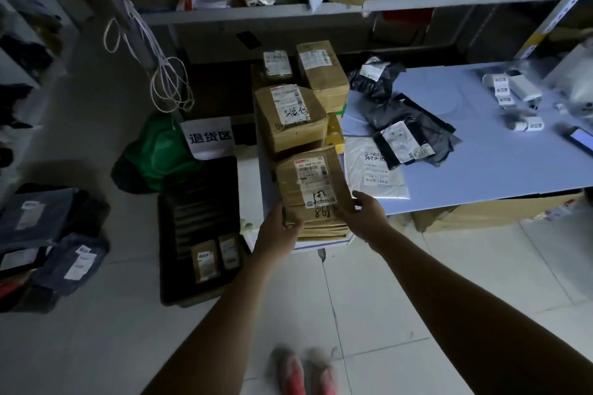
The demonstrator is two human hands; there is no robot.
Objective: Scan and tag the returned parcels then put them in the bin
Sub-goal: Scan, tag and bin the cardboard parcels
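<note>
The blue table point(497, 163) at right holds black bags point(417, 119) and a white bag point(356, 176). A bin point(167, 266) sits on the floor point(96, 346).

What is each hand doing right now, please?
Left hand: grips the cardboard parcel at its near-left corner.
Right hand: holds the same parcel's right edge.

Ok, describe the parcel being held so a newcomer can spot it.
Start at the blue table; brown cardboard boxes line its left end. The nearest box, gripped by the left hand and right hand, alone has digits handwritten on the cardboard below its label.
</note>
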